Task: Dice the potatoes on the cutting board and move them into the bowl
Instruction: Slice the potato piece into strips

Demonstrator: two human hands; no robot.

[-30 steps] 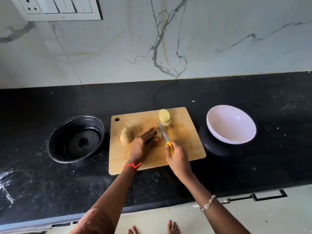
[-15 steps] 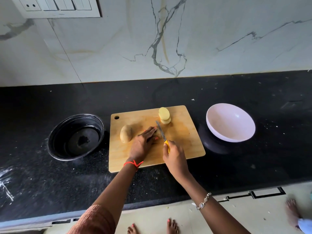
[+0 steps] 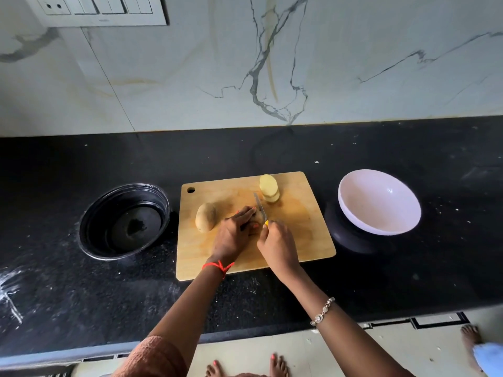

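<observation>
A wooden cutting board [image 3: 299, 240] lies on the black counter. On its left part sits a whole unpeeled potato [image 3: 206, 216]. A small stack of pale yellow potato slices [image 3: 269, 187] stands near its far edge. My left hand [image 3: 234, 235] holds a potato piece down at mid-board, fingers curved over it so it is mostly hidden. My right hand [image 3: 276, 246] grips a yellow-handled knife [image 3: 260, 205], whose blade lies right beside the left fingertips. The white bowl [image 3: 381, 224] stands right of the board and holds nothing.
A black round bowl [image 3: 92, 227] sits left of the board. The marble wall rises behind the counter, with a switch panel [image 3: 95, 9] at the top left. Another person's foot [image 3: 472, 336] stands on the floor at the lower right.
The knife blade has drawn in against my left fingertips, and both hands have closed up over the potato piece. Another person's foot came into view at the lower right.
</observation>
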